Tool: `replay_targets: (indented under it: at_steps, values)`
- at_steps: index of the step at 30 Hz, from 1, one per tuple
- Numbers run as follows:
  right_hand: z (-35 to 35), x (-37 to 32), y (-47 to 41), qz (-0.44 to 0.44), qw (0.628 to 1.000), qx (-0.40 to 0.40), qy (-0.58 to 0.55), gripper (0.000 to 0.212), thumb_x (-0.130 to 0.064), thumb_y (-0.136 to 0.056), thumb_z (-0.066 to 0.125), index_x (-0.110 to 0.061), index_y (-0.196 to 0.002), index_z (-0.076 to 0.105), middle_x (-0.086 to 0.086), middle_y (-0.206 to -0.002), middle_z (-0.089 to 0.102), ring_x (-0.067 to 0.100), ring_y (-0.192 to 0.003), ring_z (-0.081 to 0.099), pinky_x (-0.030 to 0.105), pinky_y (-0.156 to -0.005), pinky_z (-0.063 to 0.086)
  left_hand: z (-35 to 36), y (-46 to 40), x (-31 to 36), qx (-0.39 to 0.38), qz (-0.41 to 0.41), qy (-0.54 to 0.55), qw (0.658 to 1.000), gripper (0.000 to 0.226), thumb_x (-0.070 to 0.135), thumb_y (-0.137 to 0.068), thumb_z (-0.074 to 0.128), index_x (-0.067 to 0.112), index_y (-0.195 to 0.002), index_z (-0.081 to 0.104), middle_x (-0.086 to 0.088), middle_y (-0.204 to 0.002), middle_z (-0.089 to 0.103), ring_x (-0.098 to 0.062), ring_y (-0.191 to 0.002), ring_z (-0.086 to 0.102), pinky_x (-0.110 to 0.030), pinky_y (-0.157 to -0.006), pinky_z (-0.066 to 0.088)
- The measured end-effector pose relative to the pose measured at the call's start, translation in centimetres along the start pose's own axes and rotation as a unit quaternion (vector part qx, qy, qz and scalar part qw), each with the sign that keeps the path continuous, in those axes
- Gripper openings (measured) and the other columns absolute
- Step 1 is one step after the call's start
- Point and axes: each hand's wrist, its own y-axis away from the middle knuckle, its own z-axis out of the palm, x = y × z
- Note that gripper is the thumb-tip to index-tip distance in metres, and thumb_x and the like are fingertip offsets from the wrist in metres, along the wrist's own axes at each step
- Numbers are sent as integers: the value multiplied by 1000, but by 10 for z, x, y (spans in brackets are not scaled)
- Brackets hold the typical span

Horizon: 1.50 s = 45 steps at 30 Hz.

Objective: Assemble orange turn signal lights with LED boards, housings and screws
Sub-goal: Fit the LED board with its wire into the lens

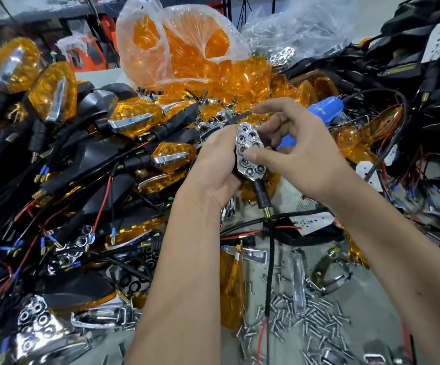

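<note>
Left of my hands, a piled heap of finished signals point(87, 143) blocks passage. Ahead, the bag of orange lenses point(176, 48) closes the way. Right, tangled black wiring point(411, 83). Only the screw-strewn surface point(366, 335) below lies open.

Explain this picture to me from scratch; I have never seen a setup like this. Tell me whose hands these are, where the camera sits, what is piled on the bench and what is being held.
There is no machine here. A person works with bare hands, and the single camera is worn on their head, looking down. The left hand grips a half-built turn signal: a chrome reflector with hexagonal cells facing up, and a black stalk with a cable hanging below. The right hand presses its thumb on the reflector. Around them lie finished orange lights, a clear bag of orange lenses, loose screws and tangled black and red wires. A blue tool lies behind the hands.
</note>
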Motion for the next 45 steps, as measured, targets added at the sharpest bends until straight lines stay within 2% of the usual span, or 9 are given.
replay_targets:
  at_steps: [5, 8, 13, 19, 27, 29, 32, 35, 45]
  values:
    - [6, -2, -1, 104, 990, 2, -99, 42, -31, -89, 81, -9, -116, 59, 6, -89, 67, 14, -77, 61, 37, -76, 56, 9, 4, 6, -25, 92, 69, 993, 45, 17, -112, 31, -15, -138, 48, -15, -133, 70, -24, -124, 68, -43, -106, 55]
    - [6, -7, 1, 160, 963, -83, -201, 32, -32, -98, 69, -8, -118, 63, 11, -77, 71, 24, -64, 67, 39, -60, 61, 11, 5, 6, -17, 130, 55, 990, 49, 15, -108, 37, -15, -146, 36, -7, -132, 71, -12, -112, 72, -30, -77, 60]
    - [-1, -1, 2, 143, 969, -69, -187, 22, -25, -101, 67, -6, -103, 57, 14, -71, 64, 19, -51, 52, 28, -44, 41, -9, 4, 14, 3, 101, -19, 995, 7, 2, -103, 56, -1, -107, 60, -12, -116, 77, -20, -99, 74, -38, -82, 61]
    - [-4, 3, 2, 152, 971, -68, -171, 22, -21, -98, 70, -19, -90, 50, -1, -64, 54, 16, -54, 54, 23, -42, 35, -36, 8, 20, 0, 80, -101, 992, 28, -7, -97, 59, 11, -95, 80, -8, -93, 79, -13, -72, 63, -18, -57, 53]
    - [-5, -3, 0, 138, 968, -51, -203, 16, -18, -99, 68, -12, -94, 54, 14, -71, 62, 13, -46, 47, 24, -42, 35, -40, 13, 24, -133, 61, 50, 988, 31, 0, -93, 58, -7, -121, 69, -21, -130, 67, -18, -103, 62, -23, -82, 53]
    - [-8, -2, -1, 134, 969, -38, -202, 17, -16, -100, 67, -11, -95, 52, 19, -74, 59, 12, -45, 45, 26, -42, 34, -41, 12, 26, -122, 52, 71, 989, 35, 8, -91, 61, -1, -124, 72, -17, -124, 69, -17, -99, 65, -27, -85, 57]
    - [-4, 0, 1, 128, 974, -36, -183, 18, -16, -100, 67, -10, -98, 50, 22, -77, 57, 10, -44, 48, 25, -42, 34, -28, 11, 20, -54, 86, -117, 988, 12, 16, -95, 71, 18, -97, 82, 2, -87, 72, -7, -73, 63, -25, -71, 56]
    - [-1, 0, 1, 129, 974, -36, -180, 20, -19, -100, 67, -9, -101, 49, 25, -84, 54, 11, -45, 47, 25, -42, 34, -23, 13, 15, -30, 113, -170, 979, 31, 12, -98, 69, 23, -71, 80, 12, -67, 68, -3, -65, 65, -24, -67, 57]
    - [-2, 1, 1, 133, 973, -65, -176, 21, -21, -100, 67, -10, -100, 49, 25, -88, 55, 11, -50, 51, 25, -45, 37, -25, 13, 16, 14, 137, -180, 974, 9, 10, -94, 73, 11, -87, 80, 2, -77, 76, -9, -70, 69, -25, -65, 58]
